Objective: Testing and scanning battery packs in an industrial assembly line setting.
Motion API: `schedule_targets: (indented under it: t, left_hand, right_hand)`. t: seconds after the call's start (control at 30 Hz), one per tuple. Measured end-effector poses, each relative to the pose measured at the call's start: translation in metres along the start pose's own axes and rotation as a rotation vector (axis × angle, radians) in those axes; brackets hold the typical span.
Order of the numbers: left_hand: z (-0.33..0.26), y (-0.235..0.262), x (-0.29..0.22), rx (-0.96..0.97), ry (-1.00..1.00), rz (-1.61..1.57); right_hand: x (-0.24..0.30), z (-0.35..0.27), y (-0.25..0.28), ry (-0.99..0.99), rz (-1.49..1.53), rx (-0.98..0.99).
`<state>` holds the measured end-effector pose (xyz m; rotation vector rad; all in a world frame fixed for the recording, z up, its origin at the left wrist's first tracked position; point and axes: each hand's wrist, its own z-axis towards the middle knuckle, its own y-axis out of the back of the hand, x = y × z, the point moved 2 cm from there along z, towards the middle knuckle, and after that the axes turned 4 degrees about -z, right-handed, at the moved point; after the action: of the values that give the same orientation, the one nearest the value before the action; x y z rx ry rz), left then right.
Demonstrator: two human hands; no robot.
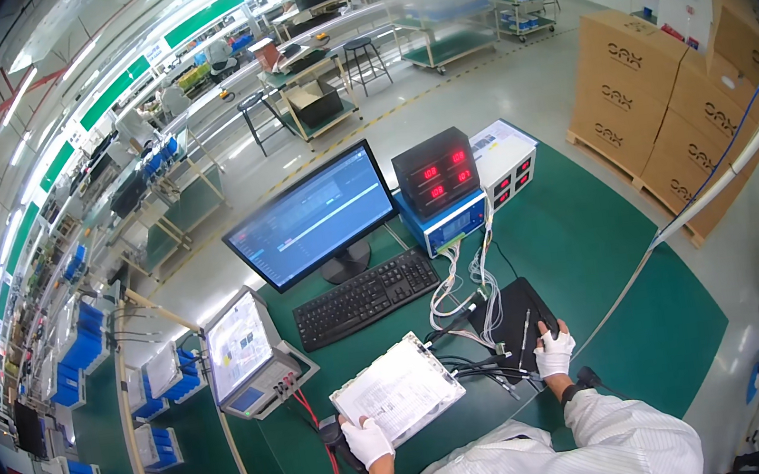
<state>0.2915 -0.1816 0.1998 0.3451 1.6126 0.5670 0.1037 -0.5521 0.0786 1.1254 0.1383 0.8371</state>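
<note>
A flat white rectangular unit (399, 386) with a printed sheet on top lies at the near middle of the green bench. My left hand (368, 442), in a white glove with bare fingertips, grips its near left corner. Beside that hand is a black connector-like piece (330, 431) with red cables. My right hand (555, 350), gloved the same way, is closed over a dark computer mouse (549, 320), mostly hidden under the fingers. The mouse sits at the edge of a black pad (513, 301), where a slim pen-like tool (524, 338) lies. Black leads (483, 367) reach the unit's right side.
Behind the unit are a black keyboard (366, 298) and a lit monitor (310, 217). A bench instrument (257, 359) stands left; a black red-digit display (436, 172) sits on a blue tester (445, 224). Stacked cartons (629, 89) stand right; a white hose (726, 172) crosses there.
</note>
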Motion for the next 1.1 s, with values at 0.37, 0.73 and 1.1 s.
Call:
schedule_targets:
  t: [0.37,0.73,1.1]
  left_hand:
    - [0.002,-0.002,0.0078,-0.014,0.0,0.016]
    - [0.0019,-0.0016,0.0086,-0.012,-0.002,-0.004]
    - [0.0016,-0.0012,0.0071,0.0,0.004,0.011]
  right_hand:
    - [-0.0018,-0.0003,-0.0033,-0.119,-0.003,0.084]
    - [-0.0045,-0.0031,-0.0045,-0.137,-0.012,0.038]
    - [-0.0047,-0.0033,-0.0048,-0.128,-0.018,-0.032]
